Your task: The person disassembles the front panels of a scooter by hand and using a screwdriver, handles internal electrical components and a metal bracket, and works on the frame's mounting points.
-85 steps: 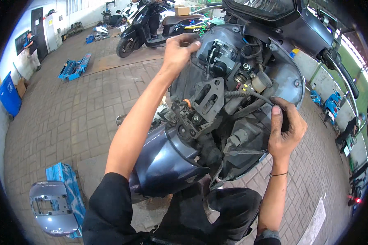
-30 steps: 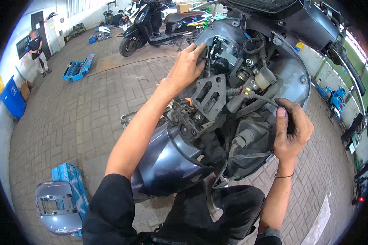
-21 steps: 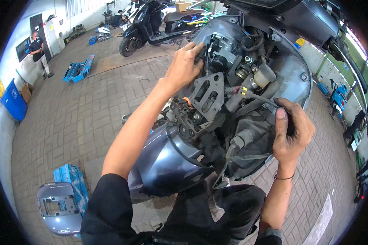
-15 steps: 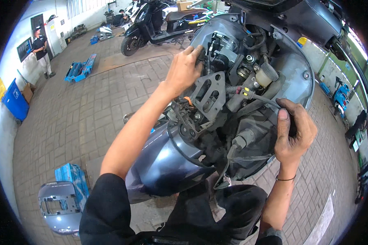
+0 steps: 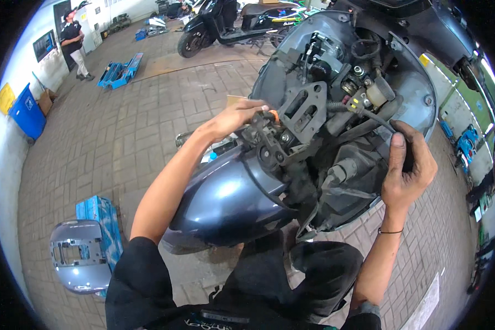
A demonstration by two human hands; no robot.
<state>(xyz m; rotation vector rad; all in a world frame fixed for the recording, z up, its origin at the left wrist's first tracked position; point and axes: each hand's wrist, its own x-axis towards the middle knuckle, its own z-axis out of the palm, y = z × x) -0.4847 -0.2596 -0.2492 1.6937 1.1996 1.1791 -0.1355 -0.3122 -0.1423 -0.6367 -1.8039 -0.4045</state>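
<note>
A scooter with its front panels off stands before me, its dark frame, hoses and wiring bare. At the right, my right hand is closed, thumb against fingers, on a thin black cable that runs from a connector with yellow marks. My left hand reaches in from the left with fingers stretched out beside an orange part and black brackets; its fingertips are partly hidden. Between the hands are a grey slotted metal bracket and a cloudy fluid reservoir. Below lies the glossy blue-grey front fender.
A loose blue-grey panel leans by a blue toolbox at lower left. Farther off are an open blue toolbox, a blue bin, a standing person and a black scooter. Handlebar parts overhang at upper right.
My left hand has come down from the upper left panel edge to the brackets by the orange part. My right hand stays on the cable. The whole view has shifted slightly.
</note>
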